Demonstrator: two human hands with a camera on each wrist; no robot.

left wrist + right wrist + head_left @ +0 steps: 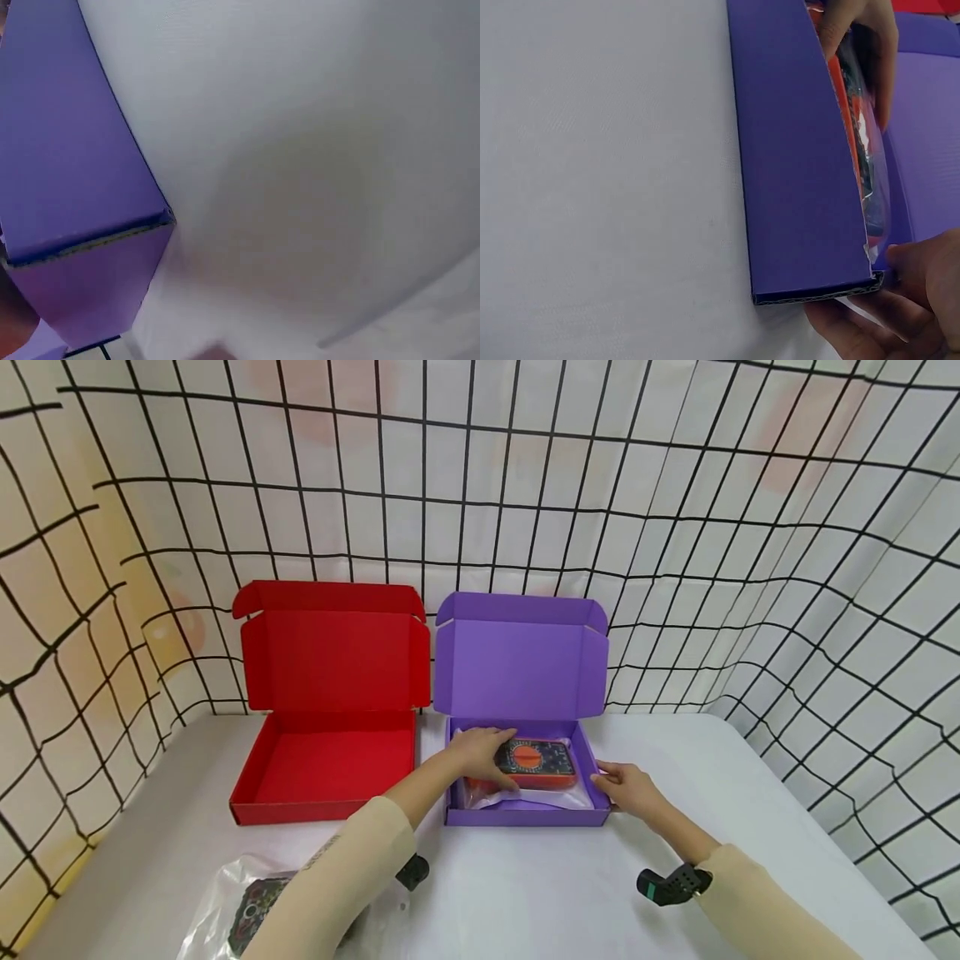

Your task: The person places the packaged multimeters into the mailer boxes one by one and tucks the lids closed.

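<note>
An open purple box [525, 817] stands on the white table, its lid raised at the back. Inside lies a black-and-orange case [558, 758] with a round orange disc on top, in a clear plastic bag [573, 796]. My left hand [480, 756] reaches in and grips the left end of this case, thumb at the front and fingers over the back. With the thumb at the rim and fingers outside, my right hand [628, 787] holds the box's right wall; the right wrist view shows those fingers [855, 334] at the corner. The left wrist view hides most of the left hand.
An open red box [337, 760] stands left of the purple one. A clear bag with a dark patterned item [255, 906] lies at the front left, partly under my left sleeve. Black wire grid panels [465, 510] rise behind and at both sides of the table.
</note>
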